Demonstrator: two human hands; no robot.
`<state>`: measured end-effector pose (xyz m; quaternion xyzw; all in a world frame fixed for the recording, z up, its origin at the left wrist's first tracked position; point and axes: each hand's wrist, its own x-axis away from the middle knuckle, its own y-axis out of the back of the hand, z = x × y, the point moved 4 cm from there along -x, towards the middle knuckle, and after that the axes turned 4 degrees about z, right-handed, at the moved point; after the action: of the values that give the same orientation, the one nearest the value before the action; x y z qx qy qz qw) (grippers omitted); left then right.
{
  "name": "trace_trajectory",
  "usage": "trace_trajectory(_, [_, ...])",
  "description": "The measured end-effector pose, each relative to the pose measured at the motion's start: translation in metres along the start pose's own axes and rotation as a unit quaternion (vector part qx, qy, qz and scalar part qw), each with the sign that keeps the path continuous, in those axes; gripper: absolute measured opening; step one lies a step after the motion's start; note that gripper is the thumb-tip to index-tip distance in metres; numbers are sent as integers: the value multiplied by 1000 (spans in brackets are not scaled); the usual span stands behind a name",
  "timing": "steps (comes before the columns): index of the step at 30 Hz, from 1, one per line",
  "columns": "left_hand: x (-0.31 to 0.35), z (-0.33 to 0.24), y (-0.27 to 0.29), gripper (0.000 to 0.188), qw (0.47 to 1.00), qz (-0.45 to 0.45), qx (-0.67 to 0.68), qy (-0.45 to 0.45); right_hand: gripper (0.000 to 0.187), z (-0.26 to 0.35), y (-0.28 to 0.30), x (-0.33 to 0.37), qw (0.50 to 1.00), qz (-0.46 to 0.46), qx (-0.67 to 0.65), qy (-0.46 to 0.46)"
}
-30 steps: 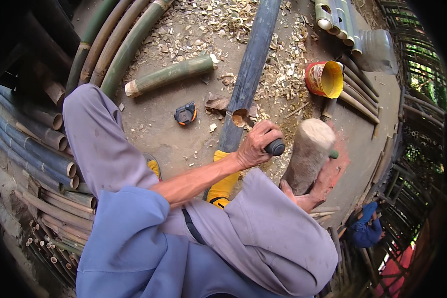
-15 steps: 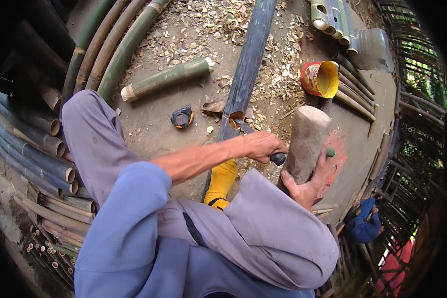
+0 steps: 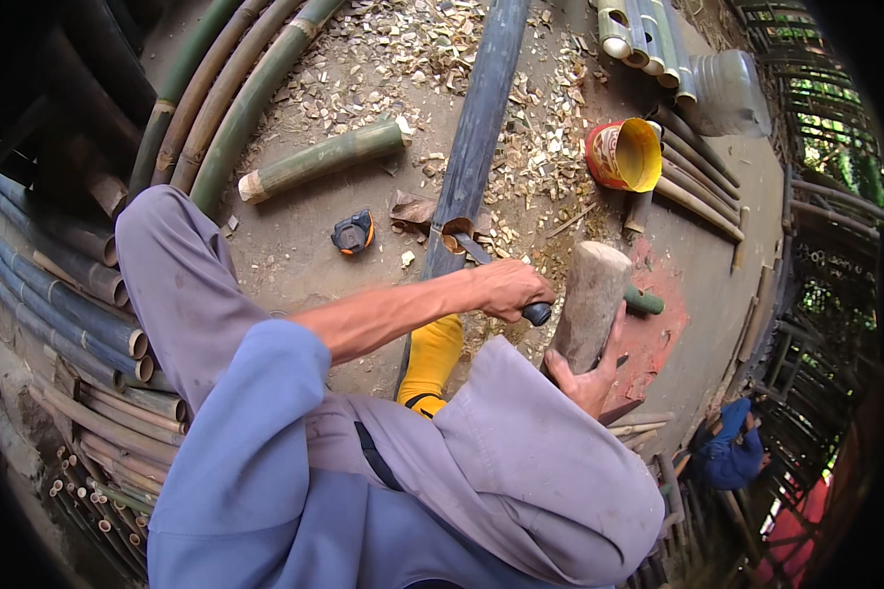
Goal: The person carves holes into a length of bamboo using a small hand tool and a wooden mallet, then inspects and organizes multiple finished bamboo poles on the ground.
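My left hand (image 3: 509, 289) is closed around a chisel (image 3: 537, 314), its black handle end poking out towards the right. The chisel's flat metal blade slants into a cut hole in a long dark bamboo pole (image 3: 480, 137). My right hand (image 3: 589, 381) grips a thick, round wooden mallet (image 3: 591, 299) low down, fingers on its right side and thumb on its left. The mallet stands tilted just right of the chisel handle, with a small gap between them. My foot in a yellow sock (image 3: 430, 358) lies against the pole's near part.
A short green bamboo piece (image 3: 326, 160) and a black-and-orange tape measure (image 3: 353, 234) lie left of the pole. Wood chips (image 3: 403, 64) litter the ground. A red-and-yellow tin (image 3: 623, 155) stands right. Bamboo stacks (image 3: 69, 314) line the left side; another person (image 3: 733, 447) sits far right.
The mallet has come down and slightly left, with my right hand around it. The chisel blade stays in the hole, gripped by my left hand. The whole view has shifted slightly.
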<state>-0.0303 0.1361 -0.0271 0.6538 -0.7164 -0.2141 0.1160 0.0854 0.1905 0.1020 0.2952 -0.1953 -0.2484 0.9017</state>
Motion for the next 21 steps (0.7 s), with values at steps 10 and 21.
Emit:
trace_trajectory(10, [33, 10, 8, 40, 958, -268, -2, -103, 103, -9, -22, 54, 997, -48, 32, 41])
trace_trajectory(21, [42, -7, 6, 30, 983, -174, 8, -62, 106, -85, -44, 84, 991, -65, 111, -32])
